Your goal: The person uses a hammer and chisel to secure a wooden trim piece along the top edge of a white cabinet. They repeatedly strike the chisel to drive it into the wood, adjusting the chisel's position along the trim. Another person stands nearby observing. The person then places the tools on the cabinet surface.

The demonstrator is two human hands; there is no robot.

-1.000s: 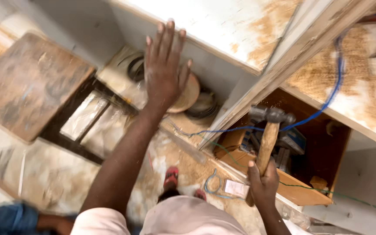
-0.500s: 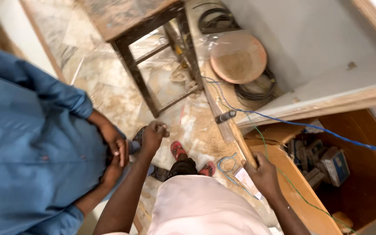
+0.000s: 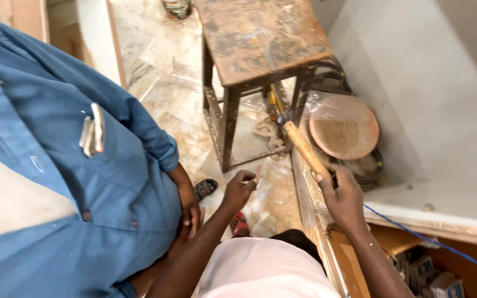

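Right hand [image 3: 342,194] clenched with arm outstretched; left hand [image 3: 239,188] loosely curled, fingers [image 3: 248,177] pinched.

Head-worn camera, looking steeply down

The single view looks from the person's head almost straight down past their pale shirt [image 3: 260,270] to the marble floor [image 3: 161,72], close to both forearms. A co-worker's blue shirt [image 3: 56,182] crowds the left edge; a worn stool [image 3: 260,36] stands ahead at the top.

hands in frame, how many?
3: wearer's left hand over the floor, right hand gripping the hammer, co-worker's hand beside them. Co-worker's other hand hidden.
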